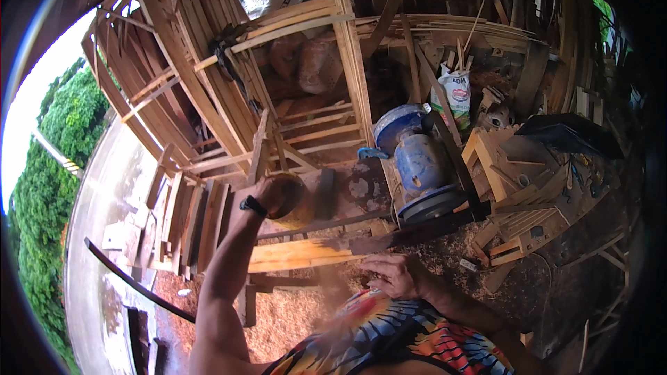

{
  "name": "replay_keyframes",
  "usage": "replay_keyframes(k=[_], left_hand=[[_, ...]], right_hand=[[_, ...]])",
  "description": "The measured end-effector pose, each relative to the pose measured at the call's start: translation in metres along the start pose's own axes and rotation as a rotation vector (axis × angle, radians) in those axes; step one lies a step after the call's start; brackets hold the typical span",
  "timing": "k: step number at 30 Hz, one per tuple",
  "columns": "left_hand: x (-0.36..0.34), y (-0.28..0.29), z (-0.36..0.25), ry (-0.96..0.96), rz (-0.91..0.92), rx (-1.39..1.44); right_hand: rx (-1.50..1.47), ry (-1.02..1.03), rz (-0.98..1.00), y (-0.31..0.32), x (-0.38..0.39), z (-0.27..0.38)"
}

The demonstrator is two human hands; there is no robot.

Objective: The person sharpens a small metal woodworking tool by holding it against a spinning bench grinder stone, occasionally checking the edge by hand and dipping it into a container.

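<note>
My left hand [278,196], a watch on its wrist, is at a blurred round yellowish object [290,217] on the brownish bench [314,212]; its fingers are too smeared to tell what they hold. My right hand [391,274] is near my torso, fingers loosely bent and apart, below a long timber [285,255] with a pale yellow left part and a dark right end. A blue electric motor machine [417,167] with wheels at both ends sits right of my left hand.
Stacked planks [187,224] and a leaning timber frame [352,69] surround the bench. A white sack [456,94] stands behind the motor. A wooden table [580,191] with tools and a black sheet [566,135] is at right, wood shavings [285,305] below, pavement [97,257] at left.
</note>
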State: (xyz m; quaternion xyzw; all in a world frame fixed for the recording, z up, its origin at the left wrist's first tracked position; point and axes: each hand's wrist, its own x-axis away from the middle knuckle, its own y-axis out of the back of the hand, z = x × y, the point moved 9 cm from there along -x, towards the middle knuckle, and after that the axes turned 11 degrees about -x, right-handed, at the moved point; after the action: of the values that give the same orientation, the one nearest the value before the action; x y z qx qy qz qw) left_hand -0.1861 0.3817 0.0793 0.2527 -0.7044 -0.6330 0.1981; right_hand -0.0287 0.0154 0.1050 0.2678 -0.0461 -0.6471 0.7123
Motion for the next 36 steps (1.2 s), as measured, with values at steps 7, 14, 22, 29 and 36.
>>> replay_keyframes(k=[7, 14, 22, 29, 36], left_hand=[[-0.007, 0.052, 0.005, 0.104, -0.195, -0.086], [-0.009, 0.017, 0.021, 0.149, -0.031, -0.143], [0.010, 0.047, 0.008, 0.299, -0.011, -0.140], [0.021, 0.045, 0.004, 0.296, 0.051, -0.148], [0.017, 0.055, 0.013, 0.337, 0.029, -0.195]], right_hand=[[0.026, 0.051, -0.025, 0.006, -0.005, 0.013], [0.019, 0.013, -0.021, 0.007, -0.013, 0.011], [0.009, 0.000, -0.012, 0.006, -0.005, 0.011], [0.037, 0.018, -0.026, 0.005, -0.006, 0.012], [0.037, -0.011, -0.011, 0.005, -0.005, 0.002]])
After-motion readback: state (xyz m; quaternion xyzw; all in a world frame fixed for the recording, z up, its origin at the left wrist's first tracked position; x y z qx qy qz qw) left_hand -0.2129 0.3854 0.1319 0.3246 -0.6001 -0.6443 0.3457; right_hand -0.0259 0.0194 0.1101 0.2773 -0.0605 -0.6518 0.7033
